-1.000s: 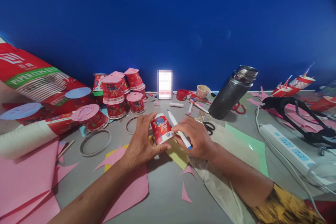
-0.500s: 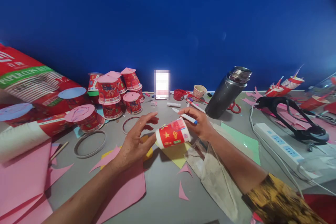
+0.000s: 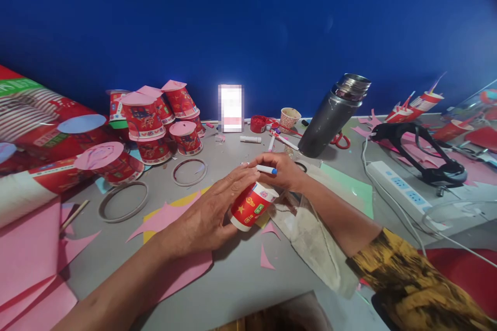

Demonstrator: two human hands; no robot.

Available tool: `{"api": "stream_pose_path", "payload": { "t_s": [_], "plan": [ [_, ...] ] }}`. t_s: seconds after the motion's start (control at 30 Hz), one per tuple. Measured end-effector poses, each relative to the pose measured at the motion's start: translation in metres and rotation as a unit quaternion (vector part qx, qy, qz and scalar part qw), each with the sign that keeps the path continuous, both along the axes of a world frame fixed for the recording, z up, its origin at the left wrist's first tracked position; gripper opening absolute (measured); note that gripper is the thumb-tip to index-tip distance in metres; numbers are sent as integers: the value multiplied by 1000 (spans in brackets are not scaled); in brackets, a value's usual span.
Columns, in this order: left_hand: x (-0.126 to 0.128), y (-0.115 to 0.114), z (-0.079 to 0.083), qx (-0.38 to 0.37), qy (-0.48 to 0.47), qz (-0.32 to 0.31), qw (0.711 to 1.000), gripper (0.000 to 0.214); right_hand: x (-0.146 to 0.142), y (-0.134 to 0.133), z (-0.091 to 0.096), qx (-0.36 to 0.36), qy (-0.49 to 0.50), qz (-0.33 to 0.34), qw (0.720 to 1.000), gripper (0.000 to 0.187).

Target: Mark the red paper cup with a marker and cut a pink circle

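Grey surface (image 3: 240,282): spreads beneath both hands, bare just below the work, with pink paper (image 3: 190,271) lying partly under the left forearm.
Left hand (image 3: 209,214): curled around a red paper cup (image 3: 248,209), fingers over its far side and thumb low by the base.
Right hand (image 3: 285,169): beyond the cup, fingers bent into a closed pinch on a white marker (image 3: 267,169) whose blue end points right.
Cup position: between the hands near the middle of the view, tilted, rim end up and to the right; whether its base meets the surface, I cannot tell.
Cup handling: likely very light, stiff along its length but quick to dent; a loose wrap near the firmer base or rim looks safest, and the printed wall may be a little slick.
Marker handling: probably light, rigid and smooth, best pinched around the barrel.
Cup mouth: faces away, so its inside does not show.
Right fingertips: partly hidden behind the left hand and cup; contact with the cup is unclear.
Dark loop (image 3: 300,166): mostly covered by the right wrist.
Marker tip: lost behind the left fingers, capped or not.
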State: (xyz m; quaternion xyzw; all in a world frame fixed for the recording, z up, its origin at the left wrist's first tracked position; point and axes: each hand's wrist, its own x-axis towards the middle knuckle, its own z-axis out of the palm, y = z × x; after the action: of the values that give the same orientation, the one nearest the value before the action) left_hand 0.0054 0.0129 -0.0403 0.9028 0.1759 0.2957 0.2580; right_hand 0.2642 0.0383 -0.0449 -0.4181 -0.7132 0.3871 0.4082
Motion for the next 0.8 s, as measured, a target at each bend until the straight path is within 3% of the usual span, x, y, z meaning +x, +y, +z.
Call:
{"api": "stream_pose_path", "payload": {
  "t_s": [0.17, 0.3, 0.43, 0.57, 0.8],
  "plan": [
    [-2, 5, -1, -34, -23, 93, 995, 97, -4, -3, 3, 80, 26, -131, 988, 43],
    [-3, 12, -7, -33, -38, 157, 986, 91, -11, -28, 19, 145, 89, -215, 962, 34],
    [-3, 15, -15, -20, -46, 179, 982, 87, -22, -59, 27, 218, 30, -193, 956, 15],
    [-1, 14, -20, 8, -46, 196, 980, 81, -28, -66, 23, 312, -18, -131, 941, 5],
    [2, 13, -23, 44, -44, 207, 976, 77, -33, -63, 15, 337, -41, -89, 936, 8]
  ]
}}
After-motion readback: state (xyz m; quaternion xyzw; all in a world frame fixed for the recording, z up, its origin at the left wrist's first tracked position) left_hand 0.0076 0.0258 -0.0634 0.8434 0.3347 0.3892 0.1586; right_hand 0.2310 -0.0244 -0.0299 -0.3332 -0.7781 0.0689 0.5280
